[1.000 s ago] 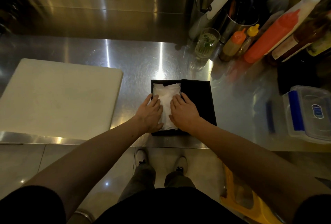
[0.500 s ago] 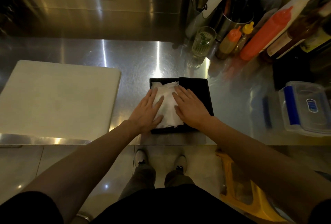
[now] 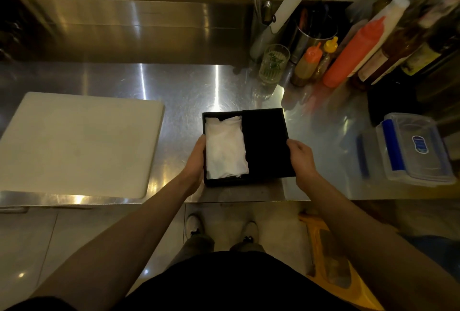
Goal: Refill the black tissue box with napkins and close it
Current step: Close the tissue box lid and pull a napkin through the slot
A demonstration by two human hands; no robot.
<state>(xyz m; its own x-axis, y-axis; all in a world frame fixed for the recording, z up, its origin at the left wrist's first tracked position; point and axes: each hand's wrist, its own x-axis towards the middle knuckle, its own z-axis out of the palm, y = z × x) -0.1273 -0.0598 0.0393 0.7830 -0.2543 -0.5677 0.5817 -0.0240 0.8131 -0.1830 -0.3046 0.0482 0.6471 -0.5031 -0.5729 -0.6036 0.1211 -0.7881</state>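
Observation:
The black tissue box (image 3: 224,181) lies near the front edge of the steel counter, with a stack of white napkins (image 3: 225,147) showing in its uncovered left half. Its black lid (image 3: 265,142) covers the right half. My left hand (image 3: 195,161) grips the box's left side. My right hand (image 3: 300,157) holds the lid's right edge. Neither hand touches the napkins.
A white cutting board (image 3: 74,144) lies to the left. A glass (image 3: 273,63), squeeze bottles (image 3: 353,53) and a utensil holder (image 3: 312,38) crowd the back right. A clear lidded container (image 3: 414,149) sits at the right. A yellow stool (image 3: 333,258) stands on the floor.
Both hands have lifted off the napkins and moved apart, the left to the box's left side, the right to the lid's right edge. The napkins now lie flat in the box.

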